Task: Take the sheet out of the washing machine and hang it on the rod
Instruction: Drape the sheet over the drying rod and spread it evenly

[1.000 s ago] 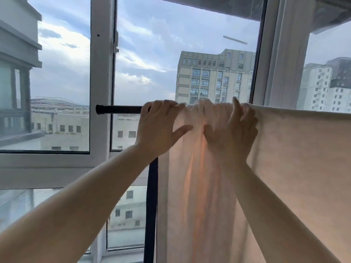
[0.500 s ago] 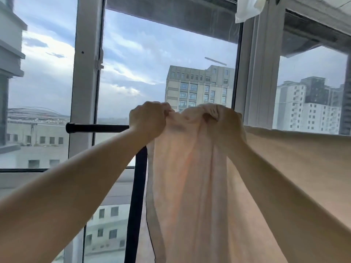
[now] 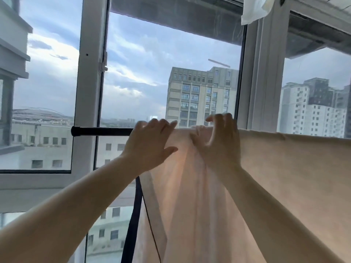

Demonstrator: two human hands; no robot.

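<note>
Our left hand (image 3: 150, 147) flat, fingers spread, on thin pale pink cloth sheet (image 3: 266, 186) over black metal rod (image 3: 102, 131); right hand (image 3: 218, 143) loosely curled, pinching sheet top.

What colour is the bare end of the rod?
Black, seen in the head view: the rod sticks out left of the sheet.

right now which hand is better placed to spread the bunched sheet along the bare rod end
Left hand: it rests at the pale peach sheet's edge, beside the bare black rod. The right hand sits farther in.
</note>
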